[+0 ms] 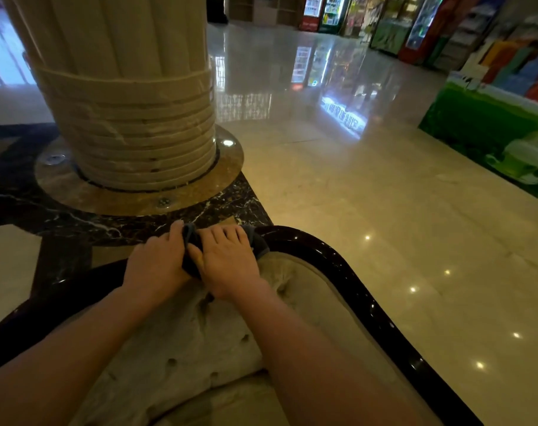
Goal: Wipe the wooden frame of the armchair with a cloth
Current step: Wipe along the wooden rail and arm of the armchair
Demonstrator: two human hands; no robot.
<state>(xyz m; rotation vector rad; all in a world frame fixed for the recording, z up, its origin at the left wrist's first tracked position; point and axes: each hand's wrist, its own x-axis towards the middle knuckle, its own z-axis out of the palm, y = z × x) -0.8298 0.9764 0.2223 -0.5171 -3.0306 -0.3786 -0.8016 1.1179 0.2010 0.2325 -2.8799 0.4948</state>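
Note:
The armchair's dark glossy wooden frame (347, 272) curves across the lower half of the head view, around a beige tufted back cushion (187, 342). At the top middle of the frame, both hands press a dark blue-grey cloth (260, 244) onto the wood. My left hand (157, 262) lies on the cloth's left part with fingers curled over the frame's far edge. My right hand (227, 256) lies flat on the cloth beside it, thumbs nearly touching. Most of the cloth is hidden under the hands.
A thick fluted cream pillar (123, 96) on a round brown and black marble base (157, 204) stands just behind the chair. Polished beige floor (369, 186) stretches to the right. A green display stand (489, 133) and lit fridges (320, 10) stand at the far right.

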